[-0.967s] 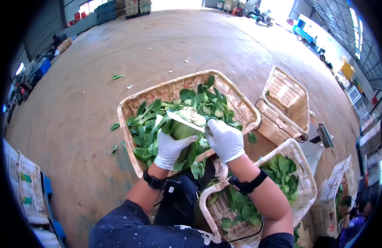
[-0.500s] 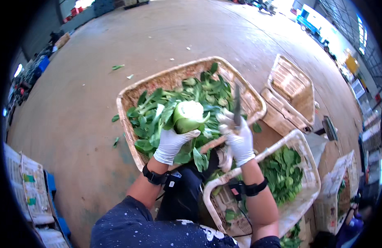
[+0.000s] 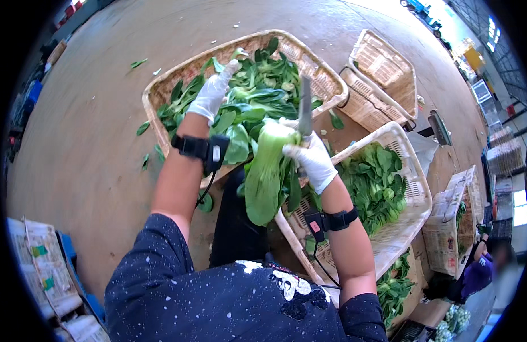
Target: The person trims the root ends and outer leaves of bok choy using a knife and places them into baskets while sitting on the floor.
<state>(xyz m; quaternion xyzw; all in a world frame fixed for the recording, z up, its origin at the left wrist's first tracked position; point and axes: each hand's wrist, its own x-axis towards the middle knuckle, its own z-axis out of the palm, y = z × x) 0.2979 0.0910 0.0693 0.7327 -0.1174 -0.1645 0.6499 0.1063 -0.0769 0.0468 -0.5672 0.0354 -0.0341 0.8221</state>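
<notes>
My right hand [image 3: 315, 159], in a white glove, is closed around a knife [image 3: 305, 108] with its blade pointing up and away. The same hand also holds a head of bok choy [image 3: 267, 165], cut base up and leaves hanging down. My left hand [image 3: 218, 88], gloved too, is over the left part of a large crate [image 3: 155, 117]. Its fingers are together, with a pale green leaf stalk [image 3: 239, 53] at their tips; the exact grip is partly hidden. Loose bok choy leaves [image 3: 263, 80] fill the crate beneath.
A second crate [image 3: 414, 171] with bok choy heads [image 3: 377, 182] stands at my right. Beyond it are stacked crates [image 3: 383, 74]. Another crate [image 3: 446, 228] and a person in purple [image 3: 477, 273] are at far right. Scattered leaves [image 3: 139, 62] lie on the floor.
The bok choy has passed from my left hand to my right, turning so its leaves hang down. My left hand has moved away over the crate of leaves. The view has tilted lower.
</notes>
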